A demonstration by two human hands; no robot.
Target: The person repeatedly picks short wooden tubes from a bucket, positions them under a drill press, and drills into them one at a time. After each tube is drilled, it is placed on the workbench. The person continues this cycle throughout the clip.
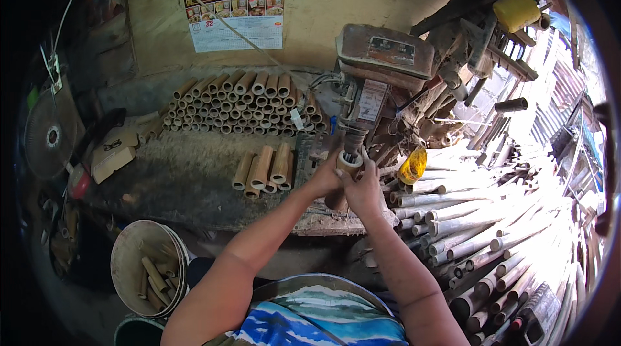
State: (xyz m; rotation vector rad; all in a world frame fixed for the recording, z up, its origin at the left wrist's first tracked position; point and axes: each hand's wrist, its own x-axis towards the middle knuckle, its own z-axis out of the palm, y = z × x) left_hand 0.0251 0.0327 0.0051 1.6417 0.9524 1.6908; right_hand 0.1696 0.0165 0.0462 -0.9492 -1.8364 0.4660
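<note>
A short bamboo tube (350, 163) stands under the spindle of a drill press (386, 55), its pale cut end facing up. The tool in the chuck (354, 139) reaches down to the tube's mouth; how deep it goes I cannot tell. My left hand (328, 176) grips the tube from the left, its fingers partly hidden behind it. My right hand (363, 185) is closed round the right side, thumb near the rim. Below my hands, a brown cylindrical piece (336, 201) shows at the bench edge. Several cut bamboo tubes (262, 166) lie on the bench to the left.
Behind them a stack of cut tubes (242, 101) lines the wall. A white bucket (123, 262) holding bamboo pieces stands at lower left, near a fan (52, 136). Long bamboo poles (466, 220) fill the right side. A yellow container (413, 166) sits right of the press.
</note>
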